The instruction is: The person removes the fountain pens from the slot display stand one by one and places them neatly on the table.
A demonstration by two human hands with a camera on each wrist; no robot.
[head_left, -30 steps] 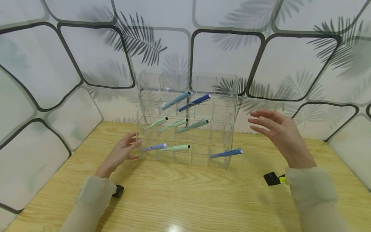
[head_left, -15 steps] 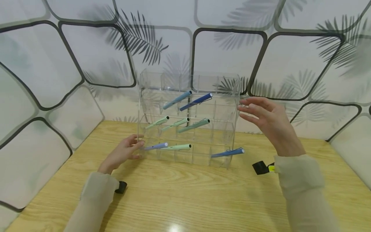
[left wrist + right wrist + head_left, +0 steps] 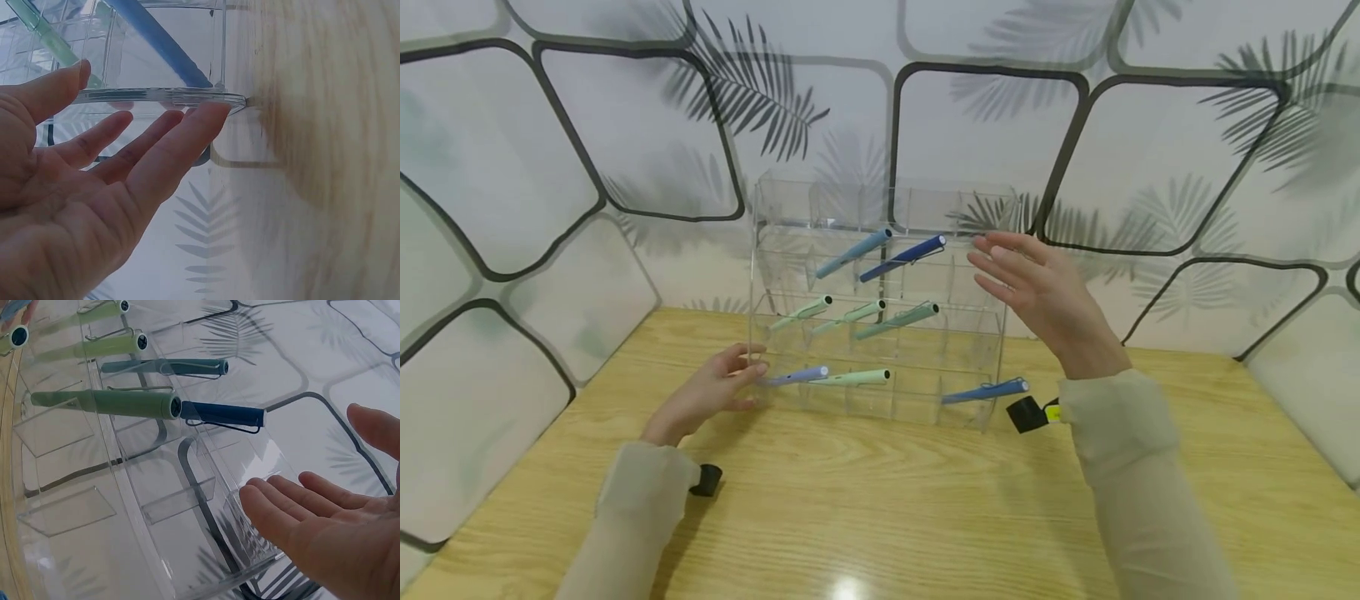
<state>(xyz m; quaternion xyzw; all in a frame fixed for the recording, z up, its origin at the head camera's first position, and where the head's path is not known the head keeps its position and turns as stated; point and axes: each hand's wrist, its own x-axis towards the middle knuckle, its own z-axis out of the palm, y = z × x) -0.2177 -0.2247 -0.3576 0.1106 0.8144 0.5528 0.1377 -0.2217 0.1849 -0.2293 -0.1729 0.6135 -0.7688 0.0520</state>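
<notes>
A transparent acrylic pen rack point(image 3: 917, 406) with stepped rows stands upright on the table. My left hand point(image 3: 703, 393) is at its left side panel, fingers along the outside and thumb by the front edge; in the left wrist view the fingertips point(image 3: 212, 115) are right at the panel's rim. My right hand point(image 3: 1045, 287), fingers extended and holding nothing, is raised at the rack's upper right. Nearest to it is a dark blue pen point(image 3: 902, 260), beside a light blue pen point(image 3: 852, 254). Below them lies a green pen point(image 3: 897, 322) with two pale green pens point(image 3: 801, 313).
In the bottom row are a lavender pen point(image 3: 796, 376), a light green pen point(image 3: 859, 378) and a blue pen point(image 3: 983, 392) that juts past the right side. Behind the wooden table point(image 3: 850, 500) stands a patterned backdrop point(image 3: 985, 150). Black wrist-camera pieces point(image 3: 706, 481) hang at both cuffs.
My right hand has moved left and up, from beside the rack to over its upper right part. The left hand stays at the left panel; the pens keep their slots.
</notes>
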